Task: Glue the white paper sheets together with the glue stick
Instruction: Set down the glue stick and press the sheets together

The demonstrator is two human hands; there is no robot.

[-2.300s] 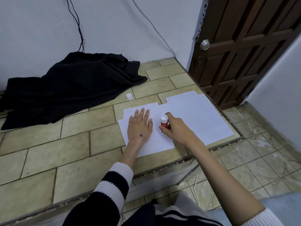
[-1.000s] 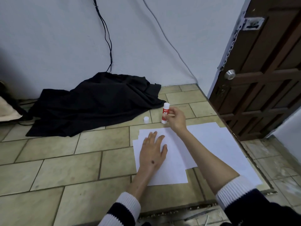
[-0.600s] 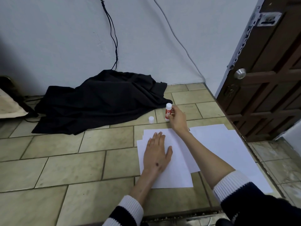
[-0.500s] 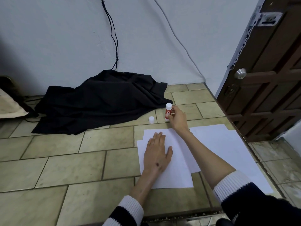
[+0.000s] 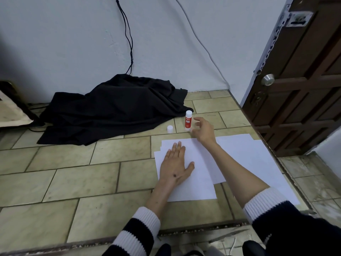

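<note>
White paper sheets (image 5: 201, 183) lie overlapped on the tiled floor, with more white sheets (image 5: 251, 156) to their right. My left hand (image 5: 175, 165) rests flat, palm down, on the left stack. A red glue stick (image 5: 188, 120) with white ends stands upright on the tile just beyond the sheets. Its small white cap (image 5: 170, 129) stands apart to its left. My right hand (image 5: 203, 130) hovers just right of the glue stick, fingers spread, holding nothing.
A crumpled black cloth (image 5: 114, 109) lies against the white wall to the far left, with black cables (image 5: 129, 34) running up from it. A brown wooden door (image 5: 302, 85) stands on the right. The tiled platform drops off at its near edge (image 5: 203, 228).
My right hand has carried the glue stick from the paper to the tile beyond, stood it upright and let go. My left hand has stayed flat on the sheets.
</note>
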